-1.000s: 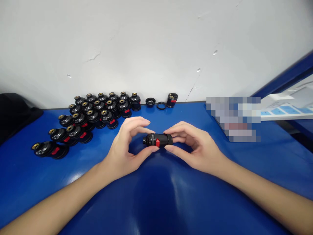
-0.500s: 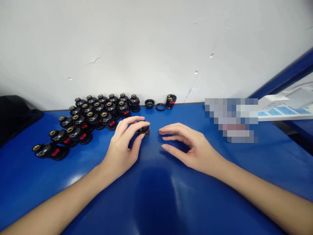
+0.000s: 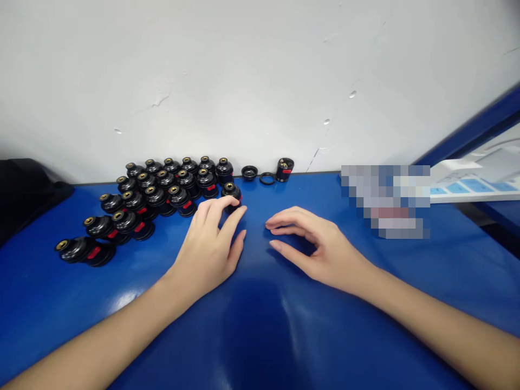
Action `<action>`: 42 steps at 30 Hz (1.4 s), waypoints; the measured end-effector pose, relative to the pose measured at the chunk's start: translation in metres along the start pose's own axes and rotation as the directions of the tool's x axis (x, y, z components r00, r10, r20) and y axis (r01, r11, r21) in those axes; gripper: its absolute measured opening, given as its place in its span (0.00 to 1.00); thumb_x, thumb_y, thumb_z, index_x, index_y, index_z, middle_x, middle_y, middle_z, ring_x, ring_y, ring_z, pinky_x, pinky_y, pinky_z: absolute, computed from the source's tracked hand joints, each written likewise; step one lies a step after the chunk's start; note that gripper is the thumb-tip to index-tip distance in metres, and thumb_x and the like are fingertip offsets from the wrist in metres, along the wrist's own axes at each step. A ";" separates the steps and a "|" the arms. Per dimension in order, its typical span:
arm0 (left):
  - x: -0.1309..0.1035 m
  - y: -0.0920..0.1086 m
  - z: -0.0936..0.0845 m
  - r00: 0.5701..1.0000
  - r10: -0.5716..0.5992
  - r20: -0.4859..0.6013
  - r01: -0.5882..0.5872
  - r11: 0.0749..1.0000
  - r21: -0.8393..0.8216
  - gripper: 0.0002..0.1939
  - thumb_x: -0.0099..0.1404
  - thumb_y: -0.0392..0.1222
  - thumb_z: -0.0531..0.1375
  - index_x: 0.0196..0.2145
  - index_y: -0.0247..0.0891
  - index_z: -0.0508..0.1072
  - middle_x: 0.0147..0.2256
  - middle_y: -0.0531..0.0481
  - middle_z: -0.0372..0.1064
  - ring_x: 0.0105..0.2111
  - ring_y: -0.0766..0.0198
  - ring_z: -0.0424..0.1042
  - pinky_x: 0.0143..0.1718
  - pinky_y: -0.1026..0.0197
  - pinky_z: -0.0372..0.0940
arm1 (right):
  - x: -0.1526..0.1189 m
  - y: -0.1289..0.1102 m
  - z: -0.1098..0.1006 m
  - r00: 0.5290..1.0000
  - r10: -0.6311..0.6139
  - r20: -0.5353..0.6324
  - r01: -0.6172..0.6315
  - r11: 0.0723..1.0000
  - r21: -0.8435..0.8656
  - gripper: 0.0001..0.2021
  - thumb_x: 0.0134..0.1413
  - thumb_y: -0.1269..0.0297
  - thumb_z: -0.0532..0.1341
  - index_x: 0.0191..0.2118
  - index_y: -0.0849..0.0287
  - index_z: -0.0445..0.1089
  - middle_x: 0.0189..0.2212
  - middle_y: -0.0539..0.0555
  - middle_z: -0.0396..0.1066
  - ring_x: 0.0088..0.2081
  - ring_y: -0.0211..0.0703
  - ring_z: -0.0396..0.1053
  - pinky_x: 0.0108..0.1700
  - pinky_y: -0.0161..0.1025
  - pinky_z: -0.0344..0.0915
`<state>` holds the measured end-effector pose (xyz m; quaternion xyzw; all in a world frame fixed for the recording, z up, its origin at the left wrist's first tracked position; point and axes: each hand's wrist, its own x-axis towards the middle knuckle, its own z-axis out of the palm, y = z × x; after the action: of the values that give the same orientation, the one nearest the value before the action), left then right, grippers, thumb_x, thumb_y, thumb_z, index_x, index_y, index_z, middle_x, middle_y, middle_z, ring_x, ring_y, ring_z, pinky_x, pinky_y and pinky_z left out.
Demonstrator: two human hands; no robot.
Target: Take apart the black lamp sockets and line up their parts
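My left hand [image 3: 213,238] is open near the middle of the blue table [image 3: 179,336], fingers apart. Its fingertips are beside a black socket-like part [image 3: 231,196] with a brass hole on top and a red mark, which stands upright. Whether they touch it I cannot tell. My right hand [image 3: 312,238] rests to the right of it, fingers curved, thumb apart, holding nothing. Several similar black parts [image 3: 156,200] stand in slanted rows left of my left hand.
Along the wall [image 3: 252,86] lie a black cap [image 3: 249,173], a thin black ring [image 3: 267,179] and an open-topped black cylinder [image 3: 285,170]. A pixelated area [image 3: 390,206] and white-and-blue items [image 3: 467,185] are at the right. Black cloth [image 3: 28,195] lies at far left.
The black part by my left hand has moved away toward the back row and slightly left. My left hand's fingers have come off it and spread. My right hand has barely moved.
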<state>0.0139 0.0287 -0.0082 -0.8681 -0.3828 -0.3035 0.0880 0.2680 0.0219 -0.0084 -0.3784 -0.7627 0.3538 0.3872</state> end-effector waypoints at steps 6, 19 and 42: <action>0.000 -0.004 0.004 0.990 -0.085 0.110 0.088 0.996 -0.018 0.27 0.74 0.37 0.61 0.68 0.32 0.66 0.69 0.27 0.62 0.68 0.33 0.63 0.67 0.27 0.65 | 0.000 -0.001 0.000 1.000 0.005 0.000 -0.005 1.000 -0.015 0.12 0.68 0.65 0.68 0.55 0.54 0.75 0.52 0.57 0.77 0.52 0.48 0.82 0.56 0.47 0.84; -0.005 -0.008 0.008 0.985 -0.089 0.145 0.090 0.996 -0.002 0.26 0.77 0.41 0.58 0.69 0.31 0.65 0.71 0.26 0.62 0.72 0.33 0.63 0.68 0.28 0.66 | 0.003 -0.006 0.000 0.997 -0.072 0.035 0.076 0.988 -0.132 0.12 0.70 0.66 0.66 0.56 0.53 0.74 0.51 0.58 0.77 0.50 0.49 0.81 0.54 0.49 0.84; -0.005 -0.009 0.007 0.975 -0.111 0.192 0.127 0.989 -0.073 0.23 0.77 0.40 0.58 0.66 0.34 0.68 0.69 0.30 0.66 0.74 0.37 0.61 0.71 0.30 0.63 | 0.029 0.011 -0.017 0.994 -0.036 -0.105 -0.042 0.754 -0.655 0.34 0.72 0.61 0.59 0.76 0.67 0.53 0.73 0.76 0.55 0.75 0.69 0.58 0.74 0.66 0.61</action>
<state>0.0081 0.0346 -0.0177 -0.8712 -0.4276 -0.2411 -0.0038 0.2738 0.0560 0.0000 -0.5102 -0.8150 0.0429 0.2714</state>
